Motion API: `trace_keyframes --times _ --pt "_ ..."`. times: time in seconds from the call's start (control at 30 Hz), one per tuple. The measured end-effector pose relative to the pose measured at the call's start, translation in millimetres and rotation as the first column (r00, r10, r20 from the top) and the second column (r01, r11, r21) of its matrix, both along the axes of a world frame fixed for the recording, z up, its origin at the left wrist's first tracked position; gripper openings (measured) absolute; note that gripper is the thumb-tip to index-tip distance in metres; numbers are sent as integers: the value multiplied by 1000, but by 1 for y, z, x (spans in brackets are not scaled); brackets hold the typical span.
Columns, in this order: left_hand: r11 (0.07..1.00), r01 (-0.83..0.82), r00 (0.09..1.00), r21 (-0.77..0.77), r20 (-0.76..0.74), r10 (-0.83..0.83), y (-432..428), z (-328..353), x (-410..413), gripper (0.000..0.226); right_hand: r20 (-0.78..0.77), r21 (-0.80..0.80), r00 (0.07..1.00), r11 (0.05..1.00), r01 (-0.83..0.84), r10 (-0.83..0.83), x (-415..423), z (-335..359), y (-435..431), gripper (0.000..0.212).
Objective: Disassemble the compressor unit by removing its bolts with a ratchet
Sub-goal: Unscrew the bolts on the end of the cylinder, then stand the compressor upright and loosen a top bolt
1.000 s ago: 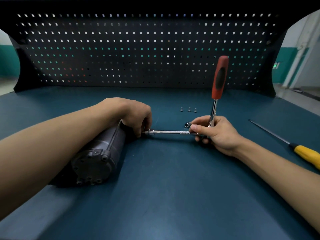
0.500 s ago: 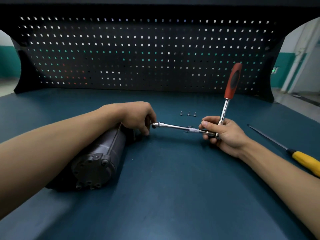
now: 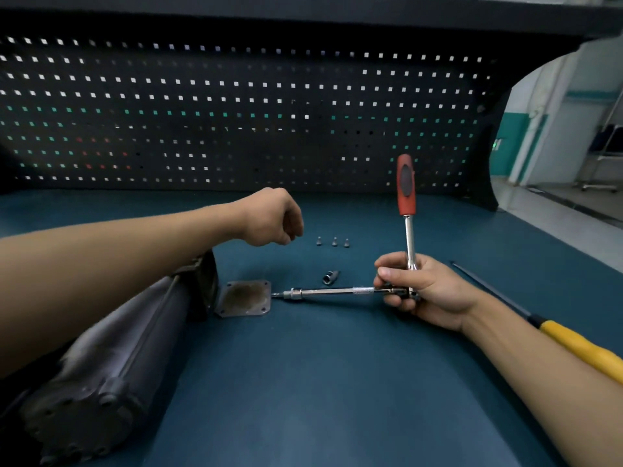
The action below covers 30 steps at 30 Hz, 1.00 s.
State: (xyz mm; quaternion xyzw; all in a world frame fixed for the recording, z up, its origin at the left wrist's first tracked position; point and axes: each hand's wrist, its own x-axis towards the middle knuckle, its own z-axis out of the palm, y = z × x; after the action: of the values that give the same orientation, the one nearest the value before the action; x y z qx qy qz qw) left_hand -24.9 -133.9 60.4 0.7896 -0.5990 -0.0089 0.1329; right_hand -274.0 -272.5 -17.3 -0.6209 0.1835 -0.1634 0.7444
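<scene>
The compressor unit [image 3: 128, 332] lies on its side at the left of the counter [image 3: 337, 382], with its square end plate [image 3: 244, 298] flat just beside it. The right hand [image 3: 428, 291] grips the ratchet [image 3: 409, 237], handle up. The left hand [image 3: 269, 219] hovers by three loose bolts [image 3: 333, 242], fingers curled, maybe round a fourth, I cannot tell; next it likely sets that down in the row.

Beyond the left hand [image 3: 269, 217] a black pegboard [image 3: 236, 129] stands at the back of the dark teal surface [image 3: 337, 399], light showing through its square holes, a dark shelf [image 3: 303, 8] overhanging it. Right of the right hand [image 3: 428, 291], a pale wall [image 3: 590, 72] with a teal band [image 3: 515, 143], and grey floor [image 3: 556, 203].
</scene>
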Motion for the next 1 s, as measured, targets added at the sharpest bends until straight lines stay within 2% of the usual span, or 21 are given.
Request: trace_keyframes --times 0.13,0.3,0.47,0.53,0.7,0.93,1.0 --pt "999 41 999 20 -2 -40 -32 -15 -4 23 0 19 1000 1000 -17 17 0 -2 -8 24" --pt "999 35 999 26 -28 -34 -42 -28 13 28 17 41 998 998 -53 52 4 -5 -15 13" --pt "998 -47 980 -31 -195 40 -41 -30 24 31 21 46 998 997 -60 59 7 -6 -17 9" --pt "996 -80 975 -51 -211 67 -44 -31 23 32 22 49 999 998 -47 46 7 -6 -16 9" --pt "999 -53 990 -6 -130 52 -46 -34 23 50 15 59 999 998 -31 31 7 -3 -13 11" --pt "998 -47 998 -36 40 49 -65 -33 35 41 15 82 999 996 -44 43 8 -1 -12 15" --pt "998 -48 998 -33 47 50 -71 -35 35 42 17 88 999 995 -51 49 8 -1 -12 15"
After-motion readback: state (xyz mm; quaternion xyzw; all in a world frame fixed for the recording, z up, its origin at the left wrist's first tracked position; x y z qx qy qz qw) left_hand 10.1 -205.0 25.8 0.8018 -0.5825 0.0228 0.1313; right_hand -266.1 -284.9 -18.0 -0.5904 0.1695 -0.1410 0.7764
